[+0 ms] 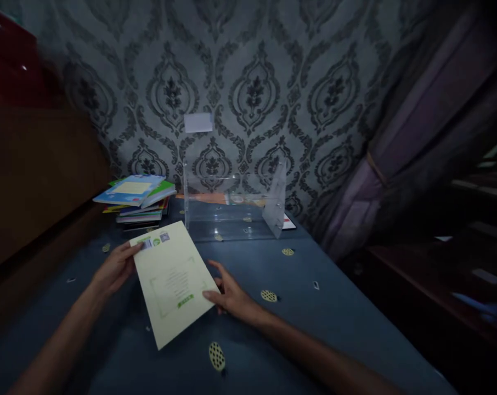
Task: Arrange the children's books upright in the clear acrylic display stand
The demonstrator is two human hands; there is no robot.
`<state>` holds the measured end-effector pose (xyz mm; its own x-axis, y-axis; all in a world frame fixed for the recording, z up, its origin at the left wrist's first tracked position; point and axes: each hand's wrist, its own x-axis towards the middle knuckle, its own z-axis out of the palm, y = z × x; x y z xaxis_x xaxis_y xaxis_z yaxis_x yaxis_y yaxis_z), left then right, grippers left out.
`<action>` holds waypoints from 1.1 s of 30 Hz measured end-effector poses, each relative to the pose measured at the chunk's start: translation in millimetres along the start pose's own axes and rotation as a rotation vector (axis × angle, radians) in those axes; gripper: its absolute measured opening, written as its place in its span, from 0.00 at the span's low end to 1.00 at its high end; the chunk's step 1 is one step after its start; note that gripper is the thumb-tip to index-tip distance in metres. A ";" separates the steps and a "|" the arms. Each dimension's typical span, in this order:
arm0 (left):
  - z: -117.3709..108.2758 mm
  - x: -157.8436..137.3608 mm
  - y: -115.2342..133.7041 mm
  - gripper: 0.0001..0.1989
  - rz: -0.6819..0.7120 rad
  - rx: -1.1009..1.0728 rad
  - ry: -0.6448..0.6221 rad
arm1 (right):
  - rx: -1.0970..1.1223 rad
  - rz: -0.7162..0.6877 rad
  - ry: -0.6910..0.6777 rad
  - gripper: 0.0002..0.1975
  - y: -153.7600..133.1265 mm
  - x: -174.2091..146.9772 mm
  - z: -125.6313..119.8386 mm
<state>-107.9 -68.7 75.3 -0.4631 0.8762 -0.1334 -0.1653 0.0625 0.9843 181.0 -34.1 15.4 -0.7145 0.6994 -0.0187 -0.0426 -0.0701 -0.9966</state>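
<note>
A cream-coloured book is held above the table, tilted, with a barcode, small green marks and a framed block of print on the cover facing me. My left hand grips its upper left edge, thumb on top near the barcode. At the lower right edge, my right hand pinches it with the thumb on the cover and the index finger stretched out beyond the edge. Behind the book stands a clear acrylic rack with transparent side panels. To its left lies an uneven stack of books, topped by a light blue one.
A blue tablecloth with pineapple prints covers the table. Brown furniture borders the left side. Patterned wallpaper rises behind, and a tied purple curtain hangs at the right. A flat white-edged item lies beside the rack.
</note>
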 end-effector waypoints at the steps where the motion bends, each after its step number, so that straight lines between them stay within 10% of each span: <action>1: 11.5 -6.3 0.7 0.12 0.004 -0.002 -0.041 | -0.021 0.007 -0.009 0.34 2.3 -8.5 -10.0; 9: 84.2 -55.1 45.9 0.17 0.543 0.209 -0.376 | -0.514 -0.376 0.337 0.13 -33.5 3.4 -111.8; 13: 83.0 -83.8 -8.4 0.18 0.569 0.709 -0.881 | -0.834 -0.359 0.316 0.22 -2.9 -4.2 -148.8; 18: 77.5 -96.2 -65.1 0.29 0.575 0.994 -1.102 | -1.119 -0.223 0.220 0.39 29.2 -23.1 -161.8; 23: 99.9 -54.0 -70.5 0.25 0.646 1.129 -0.883 | -1.172 -0.285 0.251 0.30 16.5 -3.2 -106.3; 27: 118.8 -11.5 -94.1 0.23 0.751 1.161 -0.658 | -1.128 -0.365 0.022 0.33 15.9 21.8 -51.9; 33: 114.7 1.2 -127.9 0.25 0.841 1.224 -0.516 | -1.245 -0.178 0.130 0.27 21.7 23.2 -82.2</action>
<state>12.5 -20.8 -37.5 0.3225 0.9042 0.2801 0.8736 -0.3982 0.2797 220.8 39.1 -13.2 -0.6900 0.6996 0.1859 0.6041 0.6980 -0.3845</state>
